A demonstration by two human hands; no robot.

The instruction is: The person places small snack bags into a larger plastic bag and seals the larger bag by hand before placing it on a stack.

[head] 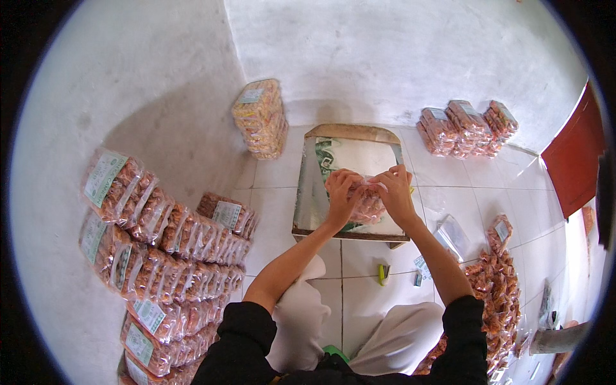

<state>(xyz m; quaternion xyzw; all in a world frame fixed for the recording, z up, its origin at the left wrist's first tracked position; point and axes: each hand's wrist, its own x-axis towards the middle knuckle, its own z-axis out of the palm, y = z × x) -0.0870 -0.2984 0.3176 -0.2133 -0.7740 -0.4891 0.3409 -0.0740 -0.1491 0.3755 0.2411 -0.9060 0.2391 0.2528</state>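
Observation:
A clear plastic bag of reddish-brown snacks [366, 210] rests on a low table [356, 151] with a worn, partly printed top. My left hand [344, 191] pinches the bag's upper edge from the left. On the other side my right hand [395, 188] grips the same edge, with its fingers close to those of the left. The plastic between them is bunched, and the fingers partly cover it. Below the table, a yellow-green stapler [383, 275] lies on the tiled floor beside a small box [417, 279].
Stacks of labelled snack bags [168, 245] line the left wall. A tall stack of paler bags [261, 120] stands in the corner, more packs [467, 129] at the back right. Flat clear bags [452, 236], printed labels [423, 266] and a heap of small packets [495, 298] lie at right.

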